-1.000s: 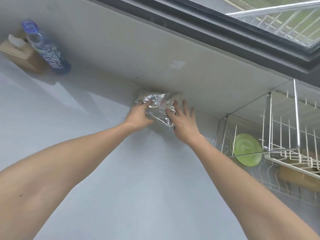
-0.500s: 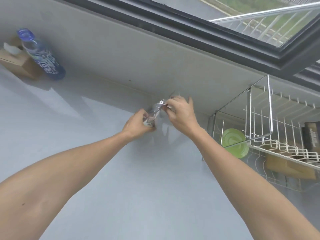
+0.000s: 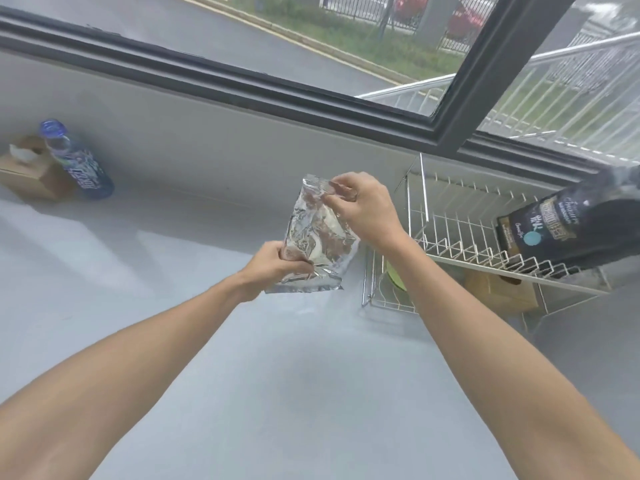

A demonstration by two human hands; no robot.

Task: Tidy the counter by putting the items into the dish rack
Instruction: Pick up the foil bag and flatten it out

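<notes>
A pale grey counter (image 3: 173,306) with a smooth, matte surface is filling the lower part of the view, running back to a low grey wall (image 3: 207,143) beneath a dark-framed window (image 3: 277,95). Through the glass, a paved road, a strip of grass and metal railings are showing.

A silver foil packet (image 3: 317,237) is being held above the counter, clear of the surface and just left of the dish rack (image 3: 450,244). The packet is flat, crinkled and reflective, with crimped seams at top and bottom, and it is standing roughly upright with a slight tilt. The left hand (image 3: 277,268) is gripping the lower left part of the packet, fingers curled closed around the foil. The right hand (image 3: 363,209) is pinching the upper right corner between thumb and fingertips.

The dish rack is a two-tier white wire frame with thin rods and a zigzag divider row on the upper tier. A dark pouch (image 3: 568,230) with printed labelling is lying tilted on the upper tier at the right. On the lower tier, a green plate (image 3: 394,278) is showing partly behind the right forearm, and a brown cardboard box (image 3: 498,292) is sitting beside it.

At the far left, against the wall, a clear plastic bottle (image 3: 74,161) with a blue cap and blue label is standing just beside a brown tissue box (image 3: 31,178), well apart from the rack.
</notes>
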